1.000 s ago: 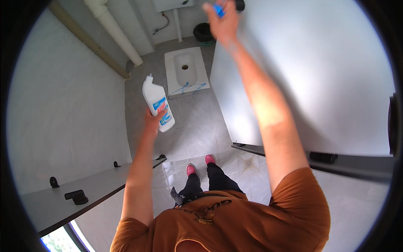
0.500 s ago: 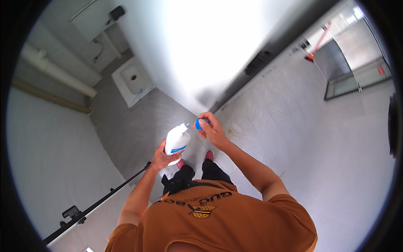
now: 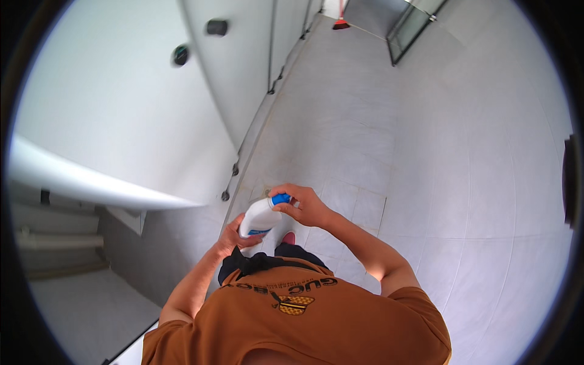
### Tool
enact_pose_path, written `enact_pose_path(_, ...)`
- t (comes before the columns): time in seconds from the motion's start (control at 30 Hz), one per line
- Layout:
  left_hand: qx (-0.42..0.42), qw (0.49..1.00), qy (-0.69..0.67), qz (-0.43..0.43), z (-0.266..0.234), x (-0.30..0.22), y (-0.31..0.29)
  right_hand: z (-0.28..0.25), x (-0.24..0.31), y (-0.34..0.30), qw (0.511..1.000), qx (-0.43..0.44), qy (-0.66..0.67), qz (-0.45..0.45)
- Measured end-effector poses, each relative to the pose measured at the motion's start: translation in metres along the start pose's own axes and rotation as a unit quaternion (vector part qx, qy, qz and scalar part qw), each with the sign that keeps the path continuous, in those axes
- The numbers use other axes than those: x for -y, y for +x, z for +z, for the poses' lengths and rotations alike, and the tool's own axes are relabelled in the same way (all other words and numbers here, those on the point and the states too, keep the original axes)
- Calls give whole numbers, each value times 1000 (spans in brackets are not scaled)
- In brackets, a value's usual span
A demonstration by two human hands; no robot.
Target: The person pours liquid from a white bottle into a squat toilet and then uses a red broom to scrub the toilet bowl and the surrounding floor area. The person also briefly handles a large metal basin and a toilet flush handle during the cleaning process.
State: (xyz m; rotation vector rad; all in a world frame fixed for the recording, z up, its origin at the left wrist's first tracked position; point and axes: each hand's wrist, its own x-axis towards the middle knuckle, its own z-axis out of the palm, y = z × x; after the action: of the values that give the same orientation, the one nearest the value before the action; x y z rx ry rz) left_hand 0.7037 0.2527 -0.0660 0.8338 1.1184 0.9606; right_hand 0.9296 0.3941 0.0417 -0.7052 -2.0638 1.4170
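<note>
A white plastic bottle (image 3: 259,219) with a blue label leans to the right in front of my body. My left hand (image 3: 235,235) is wrapped round its lower part. At the bottle's neck sits a blue cap (image 3: 280,199), with the fingers and thumb of my right hand (image 3: 304,205) closed on it. How firmly the cap sits on the neck cannot be told, since my fingers cover part of it.
Grey-white cubicle panels (image 3: 237,73) with dark knobs run along the left. A tiled floor (image 3: 328,115) stretches ahead. At the far end are a red broom (image 3: 341,24) and a glass door (image 3: 409,30). A pale pipe (image 3: 61,241) runs low at the left.
My view has swung right, from the cubicle with the squat toilet toward the aisle. The blue cap, apart from the bottle before, is now at its neck in my right hand.
</note>
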Motion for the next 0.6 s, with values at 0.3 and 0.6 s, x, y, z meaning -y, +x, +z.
enact_pose_path(0.3,78,993,89,-10,79,-65,102,-127,-16,-26,950,-238,146,139)
enact_pose_path(0.6,-80,996,-35,-14,21,-77,215,-205,-17,122,975,-138,163,65)
